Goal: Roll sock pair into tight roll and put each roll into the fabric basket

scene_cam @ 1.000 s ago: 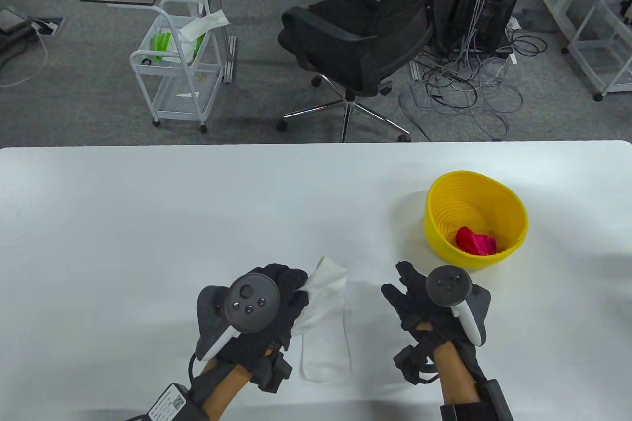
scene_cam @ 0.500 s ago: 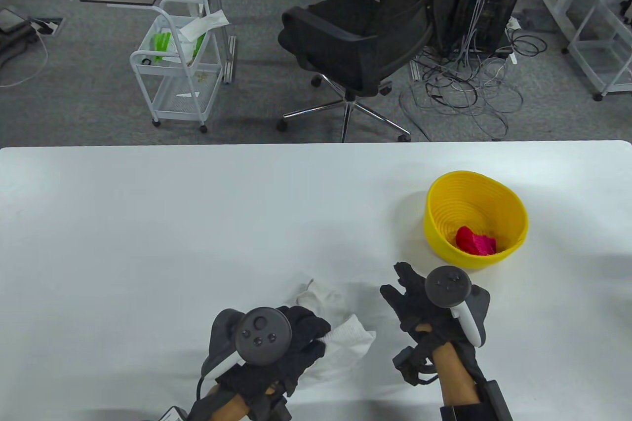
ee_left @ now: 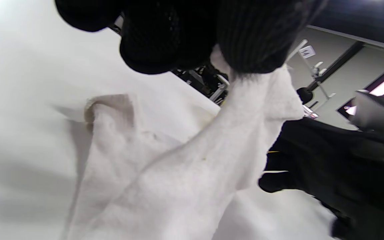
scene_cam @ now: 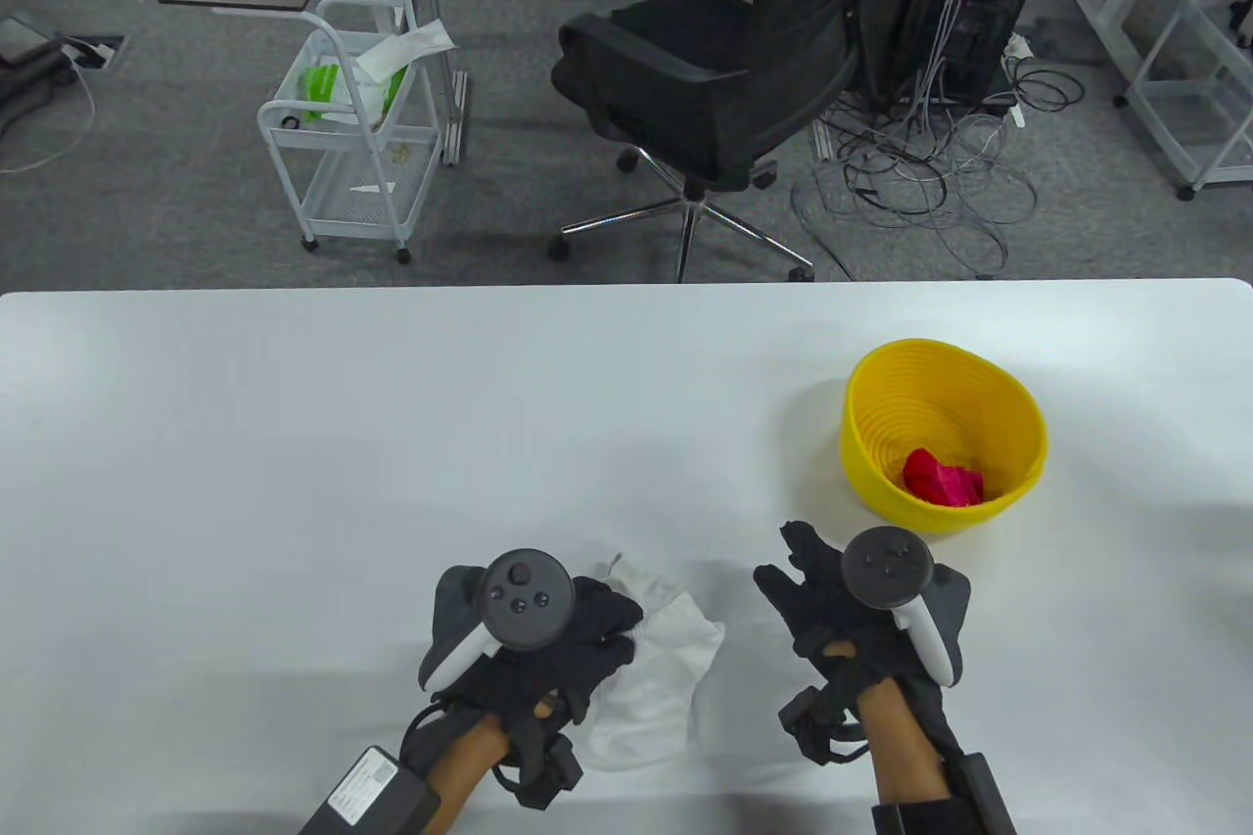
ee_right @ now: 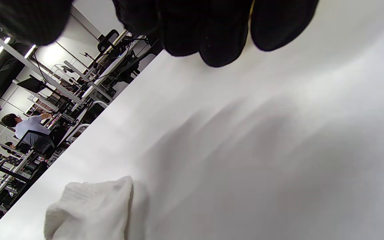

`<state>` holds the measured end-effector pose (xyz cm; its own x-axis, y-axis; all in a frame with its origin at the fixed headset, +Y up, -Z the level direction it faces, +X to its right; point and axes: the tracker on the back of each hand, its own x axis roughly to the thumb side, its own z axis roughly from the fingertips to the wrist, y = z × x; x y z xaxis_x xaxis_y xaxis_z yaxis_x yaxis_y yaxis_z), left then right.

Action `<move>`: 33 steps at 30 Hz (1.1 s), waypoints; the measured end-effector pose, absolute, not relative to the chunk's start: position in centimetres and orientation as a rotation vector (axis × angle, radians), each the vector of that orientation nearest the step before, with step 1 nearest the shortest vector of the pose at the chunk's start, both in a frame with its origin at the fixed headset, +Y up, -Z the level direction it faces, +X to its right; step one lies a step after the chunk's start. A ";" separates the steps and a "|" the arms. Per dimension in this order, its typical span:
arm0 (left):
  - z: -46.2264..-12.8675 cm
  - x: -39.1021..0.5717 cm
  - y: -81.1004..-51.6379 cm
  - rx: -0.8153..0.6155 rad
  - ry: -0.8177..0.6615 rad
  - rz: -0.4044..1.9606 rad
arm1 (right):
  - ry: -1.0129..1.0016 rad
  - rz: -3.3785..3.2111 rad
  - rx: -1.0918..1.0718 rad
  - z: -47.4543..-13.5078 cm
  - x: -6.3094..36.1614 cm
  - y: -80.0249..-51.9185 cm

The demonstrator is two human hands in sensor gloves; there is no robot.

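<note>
One white sock (scene_cam: 656,669) lies folded at the near table edge, its end pinched by the left hand (scene_cam: 548,649). The right hand (scene_cam: 832,610) hovers beside it, loose and empty (basket (scene_cam: 1018,414) further right). Keep each turn taut while rolling.

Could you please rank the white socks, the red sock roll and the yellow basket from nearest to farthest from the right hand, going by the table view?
From the right hand:
1. White socks, just to its left, pinched by the left hand.
2. Yellow basket, ahead to its right; its near rim is closest.
3. Red sock roll, inside the basket, nearly tied with it.
</note>
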<state>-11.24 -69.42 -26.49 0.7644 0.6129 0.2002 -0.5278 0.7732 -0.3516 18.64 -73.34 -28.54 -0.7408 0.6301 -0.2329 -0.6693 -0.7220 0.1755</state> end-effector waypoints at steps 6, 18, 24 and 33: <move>-28.5 -11.2 -71.2 -0.280 -0.211 0.533 | 0.319 2.396 -0.183 -28.5 18.4 -73.2; -30.3 -11.3 -73.8 -0.253 -0.063 0.368 | 0.346 2.433 -0.136 -28.3 17.5 -73.4; -30.4 -11.1 -74.8 -0.224 -0.036 0.268 | 0.341 2.487 -0.083 -28.1 16.7 -73.1; -28.9 -12.9 -72.5 -0.182 -0.044 0.316 | 0.382 2.558 0.067 -27.2 14.4 -72.5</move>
